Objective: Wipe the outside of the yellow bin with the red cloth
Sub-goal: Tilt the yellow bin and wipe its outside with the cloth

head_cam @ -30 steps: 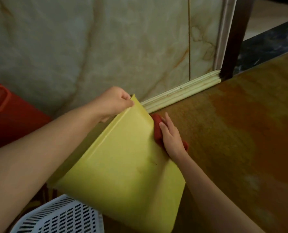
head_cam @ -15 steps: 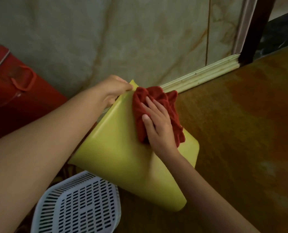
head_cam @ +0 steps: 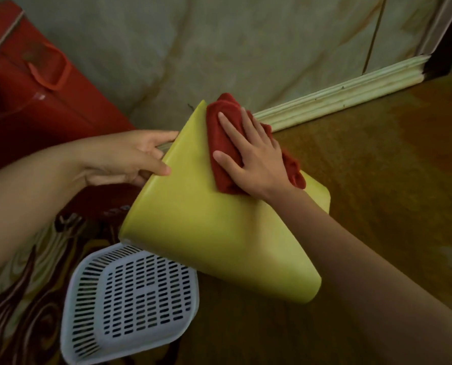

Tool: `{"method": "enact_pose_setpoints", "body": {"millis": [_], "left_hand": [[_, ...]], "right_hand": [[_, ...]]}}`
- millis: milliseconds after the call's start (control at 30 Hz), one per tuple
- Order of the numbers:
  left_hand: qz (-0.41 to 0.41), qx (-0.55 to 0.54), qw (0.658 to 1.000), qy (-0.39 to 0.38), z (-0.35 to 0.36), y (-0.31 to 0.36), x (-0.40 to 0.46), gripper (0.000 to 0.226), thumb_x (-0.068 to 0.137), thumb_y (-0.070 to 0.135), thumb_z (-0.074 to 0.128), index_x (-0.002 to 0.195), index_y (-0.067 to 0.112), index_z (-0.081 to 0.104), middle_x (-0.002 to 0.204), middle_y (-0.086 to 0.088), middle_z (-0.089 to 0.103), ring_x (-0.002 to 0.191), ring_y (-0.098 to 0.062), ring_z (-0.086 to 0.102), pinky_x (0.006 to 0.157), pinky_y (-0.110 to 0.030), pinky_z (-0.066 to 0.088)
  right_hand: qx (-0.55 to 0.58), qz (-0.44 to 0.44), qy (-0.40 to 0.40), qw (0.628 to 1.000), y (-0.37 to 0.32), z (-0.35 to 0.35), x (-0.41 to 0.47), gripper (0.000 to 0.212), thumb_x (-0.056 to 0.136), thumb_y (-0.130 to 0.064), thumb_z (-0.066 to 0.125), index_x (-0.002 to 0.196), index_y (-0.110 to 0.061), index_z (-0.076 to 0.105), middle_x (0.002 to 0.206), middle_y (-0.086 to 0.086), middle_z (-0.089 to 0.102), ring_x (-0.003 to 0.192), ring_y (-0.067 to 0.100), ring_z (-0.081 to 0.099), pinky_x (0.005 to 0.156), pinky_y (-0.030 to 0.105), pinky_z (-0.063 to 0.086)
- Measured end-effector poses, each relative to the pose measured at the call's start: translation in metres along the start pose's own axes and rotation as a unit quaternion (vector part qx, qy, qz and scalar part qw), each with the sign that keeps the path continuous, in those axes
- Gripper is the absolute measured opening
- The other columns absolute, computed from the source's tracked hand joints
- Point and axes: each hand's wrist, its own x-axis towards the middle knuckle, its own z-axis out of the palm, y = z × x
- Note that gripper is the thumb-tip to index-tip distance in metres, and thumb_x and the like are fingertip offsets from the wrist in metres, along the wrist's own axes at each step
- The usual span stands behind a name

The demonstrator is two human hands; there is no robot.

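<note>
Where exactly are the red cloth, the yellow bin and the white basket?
red cloth (head_cam: 221, 143): head view, bare fold left of the fingers.
yellow bin (head_cam: 206, 227): head view, middle of its upturned side.
white basket (head_cam: 130, 299): head view, its slotted bottom.

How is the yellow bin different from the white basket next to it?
The yellow bin has smooth, solid walls; the white basket is full of little slots. The bin is tipped over and held by the left hand while the right hand presses the red cloth on it; nobody touches the basket. The bin looks bigger than the basket. Both look like plastic.
</note>
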Motion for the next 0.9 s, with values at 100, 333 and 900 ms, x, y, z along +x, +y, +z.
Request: {"method": "enact_pose_setpoints", "body": {"millis": [100,333,900], "left_hand": [[0.003,-0.020,1.000,-0.009,-0.005,0.006,0.011,0.054,0.072,-0.003,0.054,0.120,0.024,0.054,0.091,-0.013,0.070,0.066,-0.014,0.069,0.058,-0.028,0.057],[0.000,0.037,0.999,0.011,-0.005,0.020,0.019,0.045,0.081,-0.003,0.051,0.105,0.034,0.058,0.075,-0.003,0.076,0.061,-0.010,0.069,0.051,-0.024,0.056],[0.135,0.246,0.959,0.028,0.048,0.089,0.035,0.037,0.093,0.004,0.028,0.066,0.009,0.052,0.028,-0.002,0.050,0.023,-0.002,0.045,0.023,-0.011,0.027]], "right_hand": [[-0.008,-0.035,0.019,0.999,-0.032,0.009,-0.006,0.061,0.085,-0.064,0.031,0.142,-0.049,0.016,0.160,-0.001,0.006,0.146,0.028,0.004,0.112,0.058,0.014],[-0.013,0.149,0.046,0.988,0.052,0.006,-0.119,0.067,0.078,-0.075,0.029,0.138,-0.058,0.004,0.159,-0.010,-0.007,0.145,0.015,-0.009,0.113,0.056,0.005],[0.077,0.033,0.067,0.994,-0.027,-0.043,-0.049,0.087,0.066,-0.076,0.048,0.139,-0.055,0.006,0.159,-0.008,0.003,0.146,0.017,0.001,0.111,0.063,0.017]]}}
